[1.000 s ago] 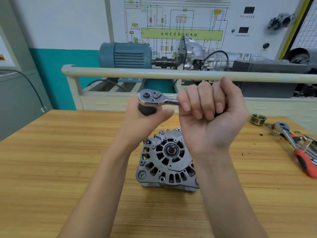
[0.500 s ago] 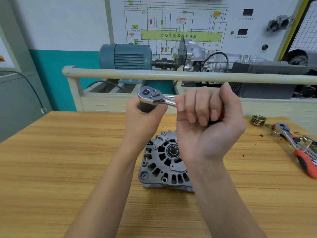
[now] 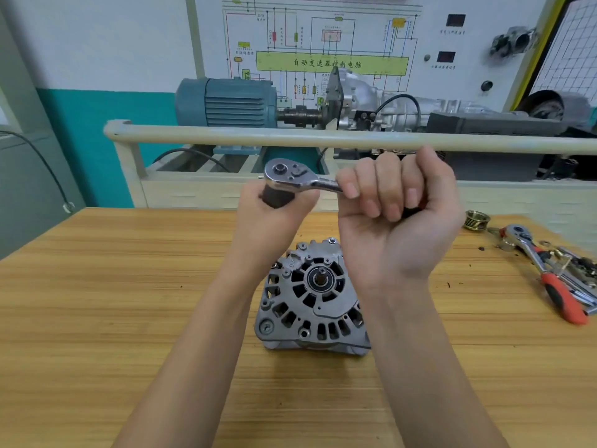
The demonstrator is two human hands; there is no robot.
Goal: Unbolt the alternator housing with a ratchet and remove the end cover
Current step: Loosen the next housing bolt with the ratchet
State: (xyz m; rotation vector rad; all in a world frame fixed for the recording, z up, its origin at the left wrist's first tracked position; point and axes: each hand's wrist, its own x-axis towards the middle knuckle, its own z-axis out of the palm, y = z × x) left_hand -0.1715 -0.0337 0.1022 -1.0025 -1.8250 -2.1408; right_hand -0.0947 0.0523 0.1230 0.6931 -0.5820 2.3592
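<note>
Nearest to us, our two forearms rise from the bottom edge over the wooden table (image 3: pixel 97 302). Between them the alternator (image 3: pixel 311 299) sits on the tabletop, its vented end cover (image 3: pixel 323 286) facing up with the shaft stub at the centre; our right wrist hides its right edge. Above it, clear of the housing, we hold the ratchet (image 3: pixel 290 177) in the air with both hands. Our left hand (image 3: pixel 274 221) is curled round the dark socket (image 3: pixel 277 198) under the ratchet head, thumb and fingers closed on it. Our right hand (image 3: pixel 397 218) is a tight fist round the handle, all four fingers folded over so the nails face us; only the chrome neck shows between the hands. Farther right on the table lie a second ratchet (image 3: pixel 542 273) with a red grip and a brass pulley (image 3: pixel 477 220). Beyond runs a pale rail (image 3: pixel 323 139), then a blue motor (image 3: pixel 226 101) and a wiring-diagram board (image 3: pixel 323 43).
</note>
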